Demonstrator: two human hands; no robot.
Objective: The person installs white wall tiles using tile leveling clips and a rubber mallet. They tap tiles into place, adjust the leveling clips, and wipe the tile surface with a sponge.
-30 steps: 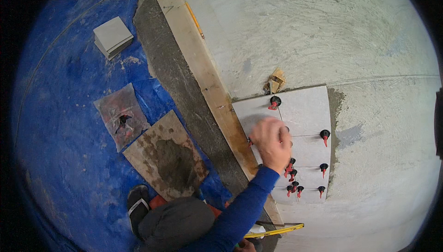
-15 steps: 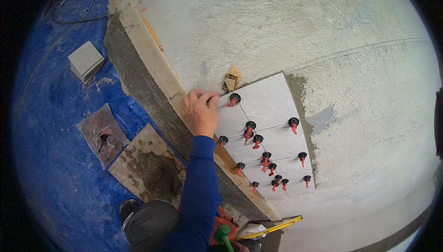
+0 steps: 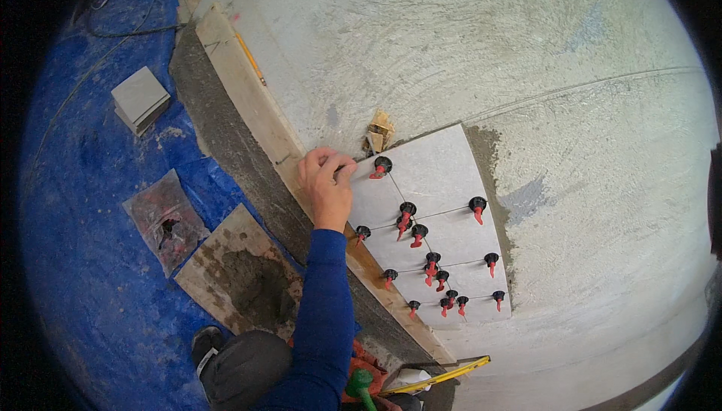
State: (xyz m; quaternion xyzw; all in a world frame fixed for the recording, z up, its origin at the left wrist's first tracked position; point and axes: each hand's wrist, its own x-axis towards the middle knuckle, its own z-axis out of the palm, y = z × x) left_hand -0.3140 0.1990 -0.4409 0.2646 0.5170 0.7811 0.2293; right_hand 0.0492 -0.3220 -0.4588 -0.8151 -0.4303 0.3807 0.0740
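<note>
My left hand (image 3: 329, 185), in a blue sleeve, has its fingers curled together at the upper left corner of light grey wall tiles (image 3: 444, 164). A small dark bit shows between thumb and fingers; its kind is unclear. Close by, a black round levelling clip with a red handle (image 3: 381, 167) sits on the tile edge. Several more such clips stand along the joints. A little of my right hand (image 3: 388, 404) shows at the lower edge, beside a green rounded handle (image 3: 360, 381); its fingers are mostly cut off.
A wooden batten (image 3: 252, 99) runs under the tiles, with a pencil (image 3: 250, 57) on it. Blue sheeting (image 3: 98, 208) covers the floor, bearing stacked tiles (image 3: 141, 95), a plastic bag (image 3: 167, 219) and a mortar-smeared board (image 3: 203, 272). A yellow level (image 3: 444, 376) lies below right.
My left hand stays by the tile corner, its fingers shifting slightly. The tiles and clips appear a little lower in the picture.
</note>
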